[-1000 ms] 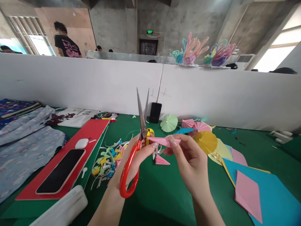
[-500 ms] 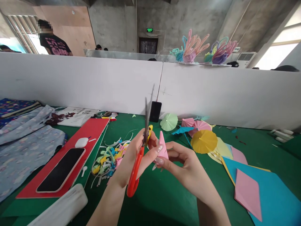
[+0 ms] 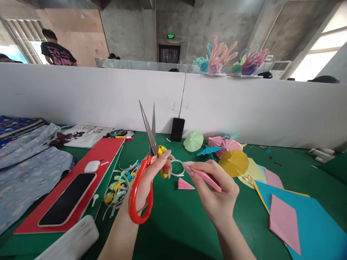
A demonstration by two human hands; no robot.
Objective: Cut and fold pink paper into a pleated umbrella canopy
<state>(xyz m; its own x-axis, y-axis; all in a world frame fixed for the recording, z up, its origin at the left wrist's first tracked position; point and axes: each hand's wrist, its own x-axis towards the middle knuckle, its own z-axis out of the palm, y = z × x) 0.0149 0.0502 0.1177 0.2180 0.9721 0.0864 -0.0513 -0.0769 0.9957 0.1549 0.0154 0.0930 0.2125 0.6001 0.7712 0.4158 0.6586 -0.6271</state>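
Observation:
My left hand (image 3: 151, 169) holds the red-handled scissors (image 3: 141, 189), blades parted and pointing up, along with a small yellow tool (image 3: 162, 162). My right hand (image 3: 217, 191) pinches a narrow folded pink paper (image 3: 206, 178) that slants down to the right. Below and between the hands, a second folded pink paper wedge (image 3: 185, 184) lies on the green table. A white ring (image 3: 177, 168) is just behind that wedge, near my left fingertips.
Paper umbrellas in green (image 3: 193, 141), blue, pink and yellow (image 3: 233, 163) stand beyond my right hand. Paper scraps (image 3: 116, 189) lie left, beside a red board (image 3: 108, 153) with a phone (image 3: 67, 198). Blue sheets (image 3: 314, 216) are at right. A white partition (image 3: 94, 97) runs behind.
My hands have moved apart. The scissors have shifted left and turned, showing their parted blades. The folded pink paper in my right hand has tilted over, and the wedge and ring on the table are now visible.

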